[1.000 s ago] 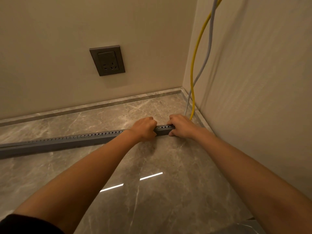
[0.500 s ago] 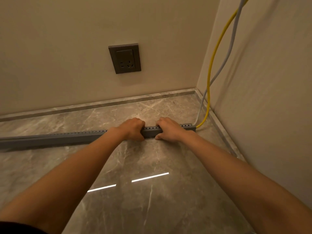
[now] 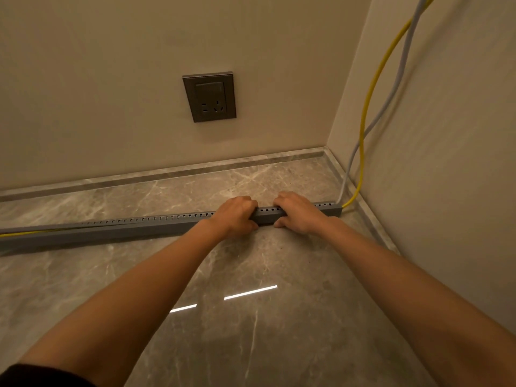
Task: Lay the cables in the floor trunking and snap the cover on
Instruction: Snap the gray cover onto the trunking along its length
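A long grey slotted trunking (image 3: 134, 229) lies across the marble floor, its right end by the right wall. My left hand (image 3: 237, 213) and my right hand (image 3: 297, 210) clamp over it side by side, fingers behind and thumbs in front, pressing the cover (image 3: 268, 212) down. A yellow cable (image 3: 371, 88) and a grey cable (image 3: 402, 68) drop down the right wall and enter the trunking's right end. At the far left the cover sits slightly raised and yellow cable (image 3: 25, 234) shows in the gap.
A dark grey wall socket (image 3: 209, 96) sits on the back wall above the hands. A stone skirting (image 3: 167, 174) runs along the back and right walls. Glossy marble floor (image 3: 251, 317) stretches toward me.
Both hands have slid leftward along the trunking, away from its right end, which now shows. The view has panned left, so the socket and corner sit further right in frame.
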### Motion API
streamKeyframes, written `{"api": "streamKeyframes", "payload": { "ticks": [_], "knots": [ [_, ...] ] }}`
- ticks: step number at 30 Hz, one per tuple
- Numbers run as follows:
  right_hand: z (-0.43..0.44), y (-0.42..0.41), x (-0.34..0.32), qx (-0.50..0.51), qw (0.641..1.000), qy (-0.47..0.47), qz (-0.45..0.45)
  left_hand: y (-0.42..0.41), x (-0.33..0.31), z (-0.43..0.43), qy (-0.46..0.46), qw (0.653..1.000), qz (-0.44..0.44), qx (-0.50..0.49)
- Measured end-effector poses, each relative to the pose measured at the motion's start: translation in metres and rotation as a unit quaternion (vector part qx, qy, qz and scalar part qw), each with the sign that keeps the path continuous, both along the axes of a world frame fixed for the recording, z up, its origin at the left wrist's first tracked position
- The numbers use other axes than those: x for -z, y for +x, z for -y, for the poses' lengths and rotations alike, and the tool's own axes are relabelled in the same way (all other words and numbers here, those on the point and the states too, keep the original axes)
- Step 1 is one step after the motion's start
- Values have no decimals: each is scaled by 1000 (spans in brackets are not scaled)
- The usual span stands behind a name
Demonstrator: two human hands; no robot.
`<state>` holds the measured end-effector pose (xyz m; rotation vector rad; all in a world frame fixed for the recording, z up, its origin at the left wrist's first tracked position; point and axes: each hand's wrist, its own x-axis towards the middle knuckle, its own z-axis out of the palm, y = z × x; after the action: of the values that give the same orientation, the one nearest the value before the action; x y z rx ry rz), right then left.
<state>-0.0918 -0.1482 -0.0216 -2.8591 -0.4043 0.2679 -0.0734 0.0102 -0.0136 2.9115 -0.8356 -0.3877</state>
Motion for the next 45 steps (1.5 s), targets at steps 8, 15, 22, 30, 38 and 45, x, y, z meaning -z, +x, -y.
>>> {"api": "streamKeyframes", "payload": {
  "ticks": [8,15,22,30,38,45],
  "knots": [
    [-1,1,-3,32,999,16,-24,11,-4,-21,24,999,-11,-30],
    [-11,-5,-1,50,998,2,33,6,-2,-17,29,999,26,-9],
    [-22,-4,-3,54,998,-17,16,7,1,-30,-6,1000,-4,-12],
    [-84,3,-1,13,999,28,-12,12,-7,-91,24,997,-48,-51],
    [-116,5,2,2,1000,15,10,5,0,-104,34,999,7,-17],
    [-121,1,1,20,999,6,25,3,6,-109,5,999,47,1]
  ]
}}
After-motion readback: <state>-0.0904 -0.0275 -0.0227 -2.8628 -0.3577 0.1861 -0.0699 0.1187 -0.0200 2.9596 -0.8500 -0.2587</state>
